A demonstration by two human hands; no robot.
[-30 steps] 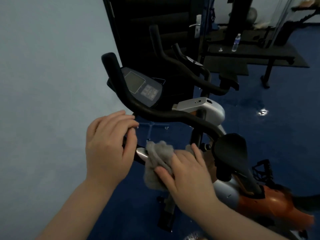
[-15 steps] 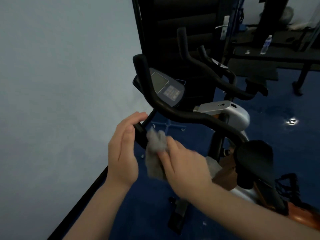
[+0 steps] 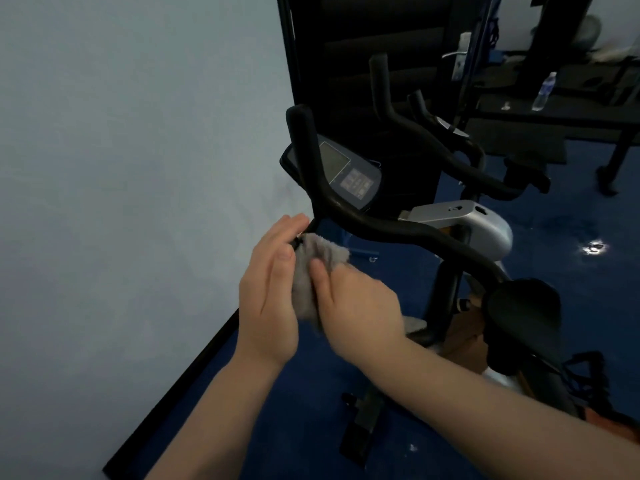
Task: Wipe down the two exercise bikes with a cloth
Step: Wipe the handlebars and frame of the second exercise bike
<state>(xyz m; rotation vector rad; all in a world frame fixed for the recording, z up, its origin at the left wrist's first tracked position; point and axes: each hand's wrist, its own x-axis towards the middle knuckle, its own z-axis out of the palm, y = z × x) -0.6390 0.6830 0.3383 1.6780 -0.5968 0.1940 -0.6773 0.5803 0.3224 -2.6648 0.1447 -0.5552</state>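
The near exercise bike has a black curved handlebar (image 3: pixel 381 230), a dark console (image 3: pixel 349 174), a silver housing (image 3: pixel 481 226) and a black saddle (image 3: pixel 523 303). My right hand (image 3: pixel 356 299) presses a grey cloth (image 3: pixel 318 265) against the near end of the left handlebar grip. My left hand (image 3: pixel 270 292) is cupped around that same grip end from the left, fingers touching the cloth; the grip end is mostly hidden. A second bike's black handlebars (image 3: pixel 446 147) stand behind the first.
A pale wall (image 3: pixel 138 168) runs close on the left with a black skirting (image 3: pixel 194 375). A dark door (image 3: pixel 363 46) with a handle is behind the bikes. A bench (image 3: pixel 554 123) with a water bottle (image 3: pixel 543 91) stands back right on the blue floor (image 3: pixel 571 220).
The view has shifted left, so the bike sits further right. My right hand slid the cloth up along the grip end towards my left hand, which turned edge-on around it.
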